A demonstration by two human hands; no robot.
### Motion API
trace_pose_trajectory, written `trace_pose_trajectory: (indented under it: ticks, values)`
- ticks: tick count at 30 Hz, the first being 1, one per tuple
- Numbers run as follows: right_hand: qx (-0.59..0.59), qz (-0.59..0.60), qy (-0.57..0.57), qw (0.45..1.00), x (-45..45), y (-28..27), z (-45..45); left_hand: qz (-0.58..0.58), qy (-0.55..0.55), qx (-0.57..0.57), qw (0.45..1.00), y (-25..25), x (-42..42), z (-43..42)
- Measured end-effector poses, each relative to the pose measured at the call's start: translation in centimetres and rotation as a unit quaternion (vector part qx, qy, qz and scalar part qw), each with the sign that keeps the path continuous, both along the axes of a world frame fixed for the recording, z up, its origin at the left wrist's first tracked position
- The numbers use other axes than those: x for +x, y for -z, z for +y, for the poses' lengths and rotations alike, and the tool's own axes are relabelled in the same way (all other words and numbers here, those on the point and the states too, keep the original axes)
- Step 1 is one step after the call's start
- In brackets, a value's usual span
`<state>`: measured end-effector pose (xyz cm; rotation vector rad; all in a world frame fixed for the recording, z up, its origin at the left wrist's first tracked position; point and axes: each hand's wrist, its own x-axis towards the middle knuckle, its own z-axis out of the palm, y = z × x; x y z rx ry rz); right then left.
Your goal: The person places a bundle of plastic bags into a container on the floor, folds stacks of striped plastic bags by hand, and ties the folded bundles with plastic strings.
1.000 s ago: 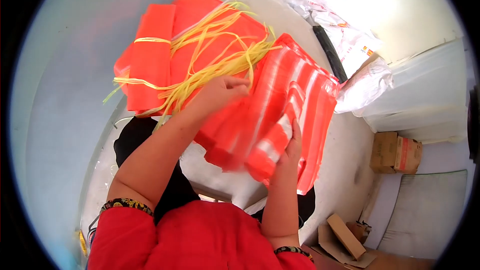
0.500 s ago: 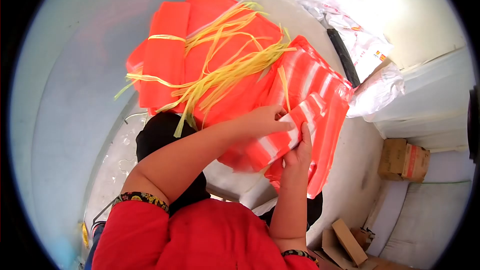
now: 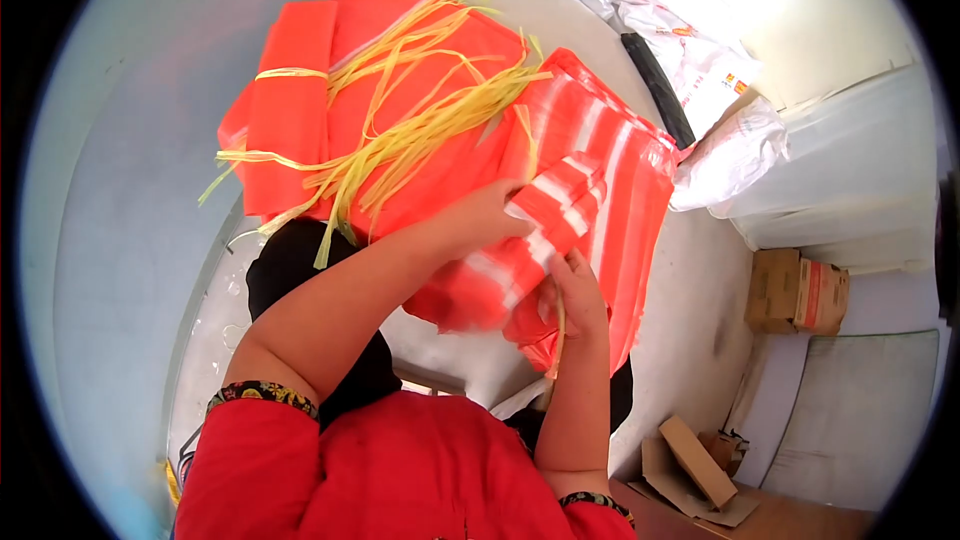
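Note:
A folded bundle of red-and-white striped plastic point(image 3: 565, 202) lies between my two hands over my lap. My left hand point(image 3: 500, 212) grips its left side, fingers partly hidden by the folds. Lower down, my right hand point(image 3: 580, 292) pinches the bundle's near edge, and a thin yellow strip point(image 3: 560, 325) hangs beside its fingers. Beneath is a larger stack of striped red plastic point(image 3: 635, 210). To the left lies a pile of plain red plastic point(image 3: 385, 25) with loose yellow strips point(image 3: 420, 155) across it. One folded red roll point(image 3: 300, 110) there has a yellow strip tied around it.
A black bar-like object point(image 3: 657, 90) and crumpled white plastic sacks point(image 3: 740, 155) lie beyond the stack. A closed cardboard box point(image 3: 790, 290) stands at the right, with opened cardboard point(image 3: 695, 470) at the lower right. A pale wall point(image 3: 130, 220) curves along the left.
The folded bundle has turned more upright, its top fanning open. My left hand has shifted up along it, and a yellow strip now shows at my right hand. The whole view has shifted slightly.

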<state>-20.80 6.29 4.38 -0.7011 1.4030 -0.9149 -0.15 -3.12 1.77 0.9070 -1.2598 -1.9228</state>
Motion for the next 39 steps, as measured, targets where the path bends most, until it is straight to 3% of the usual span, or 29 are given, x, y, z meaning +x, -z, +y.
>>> trace_pose_trajectory:
  ticks: [2, 5, 8, 14, 17, 20, 23, 26, 29, 35, 39]
  values:
    - [0.037, 0.041, -0.082, 0.995, -0.3, -1.8, 0.2, -0.027, -0.008, -0.027, 0.999, 0.0, 0.1, 0.0]
    - [0.019, 0.106, -0.071, 0.992, 0.4, -3.5, 0.1, -0.082, 0.008, -0.049, 0.995, -1.6, 0.7, 0.2]
    - [-0.057, 0.166, -0.095, 0.980, -1.8, -1.4, -0.3, -0.162, 0.041, -0.106, 0.980, -2.2, 1.1, -0.1]
    - [0.037, 0.423, -0.215, 0.879, -2.3, -5.0, 0.3, -0.235, 0.042, -0.184, 0.954, -1.1, 0.7, -0.4]
    - [0.022, 0.390, -0.192, 0.900, -3.4, -4.7, 0.8, -0.238, 0.045, -0.201, 0.949, -1.0, 0.5, -0.6]
    - [-0.062, 0.192, -0.035, 0.979, -3.3, -3.7, 0.8, -0.264, 0.056, -0.214, 0.939, -1.3, 0.4, -0.6]
    - [-0.185, 0.095, 0.007, 0.978, -0.9, -3.4, -0.6, -0.290, 0.058, -0.211, 0.932, -1.2, 0.4, -0.4]
    - [-0.164, 0.028, 0.031, 0.986, 1.7, -3.7, -1.7, -0.334, 0.076, -0.223, 0.913, -2.1, 0.5, -0.2]
    - [-0.284, 0.022, -0.026, 0.958, 2.7, -1.8, -3.0, -0.392, 0.080, -0.273, 0.875, -3.1, 1.1, 0.2]
    - [-0.220, 0.096, -0.035, 0.970, 4.3, 0.6, -4.0, -0.441, -0.008, -0.375, 0.815, -3.2, 2.0, 0.3]
    - [-0.183, 0.124, -0.035, 0.975, 5.1, 0.0, -4.2, -0.476, -0.101, -0.494, 0.721, -1.1, 2.7, -0.9]
